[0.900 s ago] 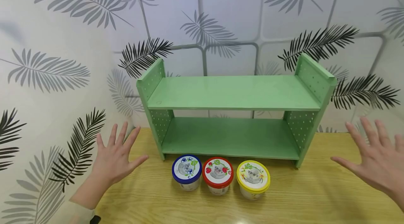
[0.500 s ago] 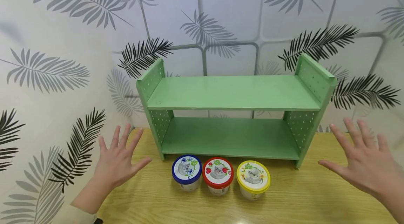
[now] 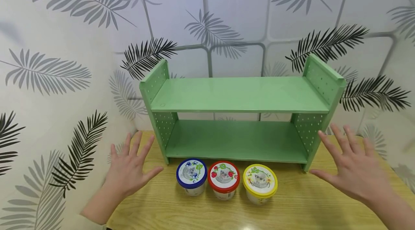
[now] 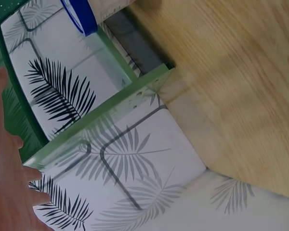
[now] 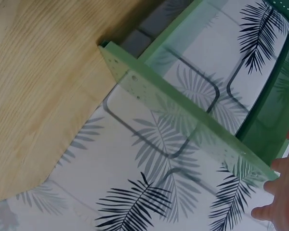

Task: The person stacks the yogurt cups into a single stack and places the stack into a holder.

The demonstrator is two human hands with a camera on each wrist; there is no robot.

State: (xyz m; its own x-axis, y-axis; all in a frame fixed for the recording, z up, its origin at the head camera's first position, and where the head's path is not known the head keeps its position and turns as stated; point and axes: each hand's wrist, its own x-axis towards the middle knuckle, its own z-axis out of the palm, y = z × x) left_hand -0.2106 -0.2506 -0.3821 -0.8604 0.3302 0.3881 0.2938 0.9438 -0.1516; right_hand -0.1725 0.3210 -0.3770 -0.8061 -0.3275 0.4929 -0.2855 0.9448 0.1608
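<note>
- Both hands are bare and grip nothing: left hand (image 3: 128, 172) and right hand (image 3: 358, 172) have fingers spread apart, thumbs pointing inward, no contact that we can see.
- We count three tubs upright on the table (image 3: 194, 217), lids up, in a row before the green rack (image 3: 240, 95): blue-lidded tub (image 3: 192, 175), red-lidded tub (image 3: 223, 177), yellow-lidded tub (image 3: 260, 183).
- Blue and red stand just beside each other; yellow sits a bit farther off from red.
- Left hand is nearest the blue tub; right hand is by the rack's right end, with the yellow tub farther in.
- Step, as we judge it: an approach or ready pose, before any contact. All three tubs stand outside the rack.
- Next move, our guess: taking a tub would call for lowering a hand and curling fingers round it below the lid. Blue and red leave little finger room between them; yellow looks easier from its right side.
- Surface: pale yellow wood grain, small glare spot at the near edge.
- Room: leaf-print wall (image 3: 236, 10) behind and at left, gray and black fronds. Rack stands near it; whether they touch, we cannot tell.
</note>
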